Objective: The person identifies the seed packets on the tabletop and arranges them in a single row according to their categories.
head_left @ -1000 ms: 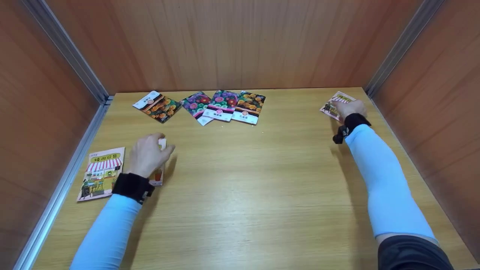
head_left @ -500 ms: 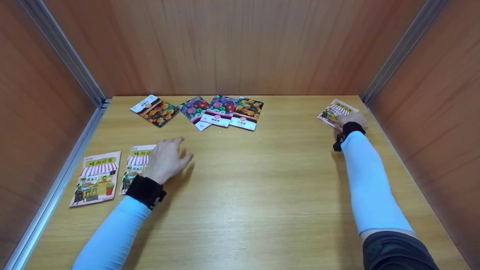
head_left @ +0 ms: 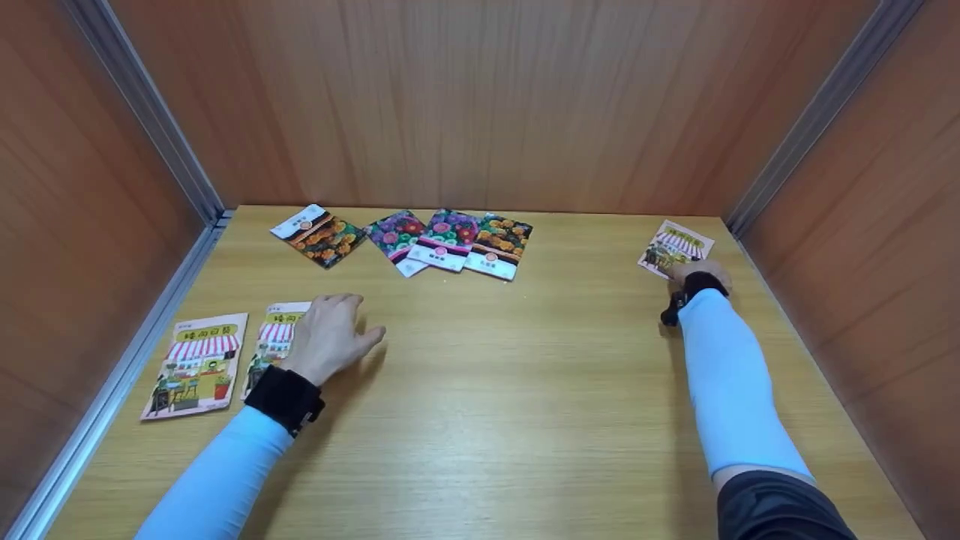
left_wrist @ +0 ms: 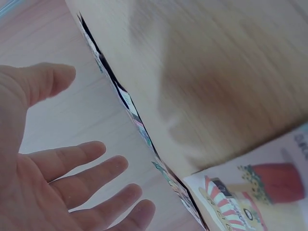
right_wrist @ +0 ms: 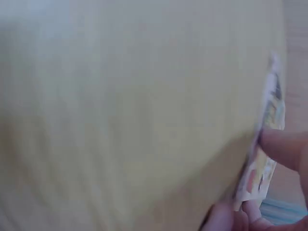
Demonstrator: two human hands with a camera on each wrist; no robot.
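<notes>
My left hand (head_left: 330,337) hovers with spread fingers over the right part of a yellow seed packet (head_left: 279,330) with a striped awning picture. In the left wrist view its fingers (left_wrist: 86,173) are apart and nothing lies between them. A matching packet (head_left: 196,367) lies flat just to the left. At the far right, my right hand (head_left: 701,274) pinches the near edge of another awning-printed packet (head_left: 679,246). The right wrist view shows the thumb (right_wrist: 284,147) on this packet's printed face, with fingertips at its lower edge.
Along the back wall lie an orange-flower packet (head_left: 319,236) and, beside it, overlapping packets: two purple-flower ones (head_left: 394,236) (head_left: 448,238) and another orange-flower one (head_left: 499,246). Wooden panels (head_left: 480,97) enclose the tabletop (head_left: 517,390) at the back and sides.
My left hand has moved right, uncovering much of the packet beneath it. My right hand and its packet have come slightly nearer, and the head view has tilted up.
</notes>
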